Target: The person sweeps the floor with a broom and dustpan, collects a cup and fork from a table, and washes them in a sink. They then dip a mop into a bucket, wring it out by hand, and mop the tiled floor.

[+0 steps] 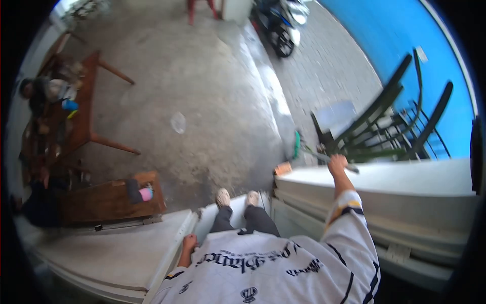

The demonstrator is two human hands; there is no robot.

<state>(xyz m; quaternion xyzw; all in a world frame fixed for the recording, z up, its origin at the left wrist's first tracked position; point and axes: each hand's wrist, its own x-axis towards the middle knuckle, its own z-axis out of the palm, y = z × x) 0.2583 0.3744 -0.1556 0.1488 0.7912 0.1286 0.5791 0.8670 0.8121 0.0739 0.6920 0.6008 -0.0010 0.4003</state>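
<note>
My right hand (337,164) reaches out over the white ledge, fingers wrapped round the pale grey handle of a broom (321,156). The handle's near end sticks out past my hand. At its far end is a narrow green head (297,144), close to the floor by the doorway's right side. My left hand (190,242) hangs low beside my body, near the edge of a white door panel (116,248). Its fingers are curled, and whether anything is in them is hidden.
Stacked dark green chairs (390,111) stand right against a blue wall (420,30). A wooden table (83,116) and wooden bench (101,200) are left. A clear plastic piece (178,123) lies on the concrete floor (152,76). Beyond is a parked motorbike (281,30).
</note>
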